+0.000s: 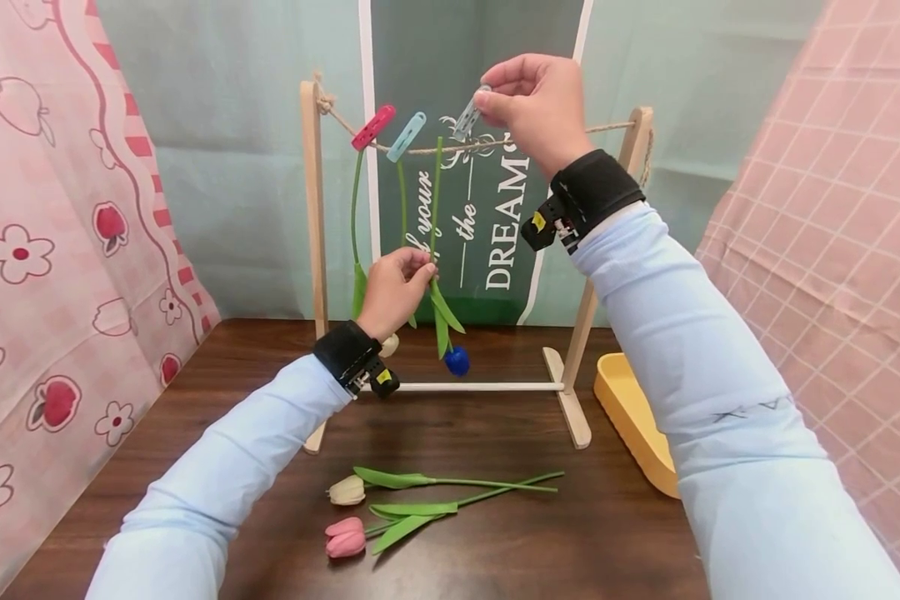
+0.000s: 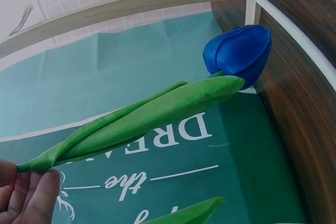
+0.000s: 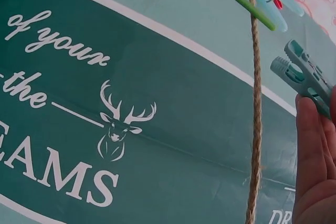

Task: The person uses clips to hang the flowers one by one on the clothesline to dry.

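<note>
My left hand pinches the green stem of a blue artificial tulip, which hangs bloom down. The stem's upper end reaches past the twine rope. In the left wrist view, finger and thumb hold the stem just below the leaves. Higher up on the right, my right hand pinches a grey-green clothespin by its handles, just above the rope. The right wrist view shows that clothespin with its jaws apart and nothing between them. A red clothespin and a light blue clothespin clip other stems to the rope.
The rope is strung between two wooden posts of a stand with a white crossbar. On the table lie a cream tulip and a pink tulip, stems crossing. A yellow tray sits at the right, partly behind my right sleeve.
</note>
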Available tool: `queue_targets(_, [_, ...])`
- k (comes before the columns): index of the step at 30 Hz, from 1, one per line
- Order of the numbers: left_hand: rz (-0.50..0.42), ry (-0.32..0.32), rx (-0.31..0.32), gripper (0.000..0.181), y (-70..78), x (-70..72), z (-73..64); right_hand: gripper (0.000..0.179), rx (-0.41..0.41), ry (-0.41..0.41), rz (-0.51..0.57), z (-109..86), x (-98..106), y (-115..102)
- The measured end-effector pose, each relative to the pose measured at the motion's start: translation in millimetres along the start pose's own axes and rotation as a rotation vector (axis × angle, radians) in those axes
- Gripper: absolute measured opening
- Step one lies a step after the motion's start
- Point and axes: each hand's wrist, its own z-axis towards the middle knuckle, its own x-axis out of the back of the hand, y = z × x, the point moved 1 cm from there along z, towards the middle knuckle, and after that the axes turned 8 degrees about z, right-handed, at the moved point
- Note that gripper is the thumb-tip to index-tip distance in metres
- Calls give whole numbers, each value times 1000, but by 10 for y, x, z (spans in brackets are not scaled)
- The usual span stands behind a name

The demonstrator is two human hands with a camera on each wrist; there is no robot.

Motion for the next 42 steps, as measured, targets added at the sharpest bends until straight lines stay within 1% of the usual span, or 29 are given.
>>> queue_targets(9, [-2, -1, 0, 12, -10, -8, 15, 10, -36, -4, -27, -6, -60, 21])
queue_targets(18, [-5, -1, 11, 11, -8, -18, 18, 10, -83, -14, 6, 8, -131, 101])
queue_targets(28, [-5, -5, -1, 11, -18, -11, 24, 12, -144, -36, -1, -1, -181, 110])
queue_targets(36, [22, 1, -7, 9, -31, -29, 20, 9, -155, -29, -4, 7, -209, 150])
queue_targets(42, [14, -4, -6, 10, -38, -27, 34, 14, -166, -31, -48, 5, -214, 158])
